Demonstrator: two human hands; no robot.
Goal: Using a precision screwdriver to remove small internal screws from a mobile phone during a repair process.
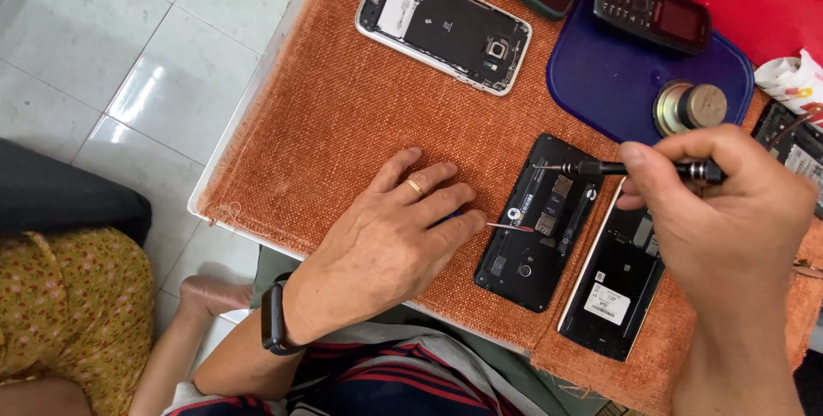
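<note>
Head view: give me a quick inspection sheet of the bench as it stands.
Surface: orange woven mat on a white table.
Job's things: opened black phone, back up; black precision screwdriver over it.
Clutter: second opened phone, black phone panel, keypad phone and metal spool on a blue lid.
Grippers: left hand flat on the mat; right hand holds the screwdriver.
Cables: nothing seen.
Surroundings: tiled floor.

At frame centre, the left hand (403, 232) lies flat on an orange cloth (343, 107) beside an opened black phone (538, 223), while the right hand (729, 210) at right grips a small screwdriver (634, 169) over it.
</note>
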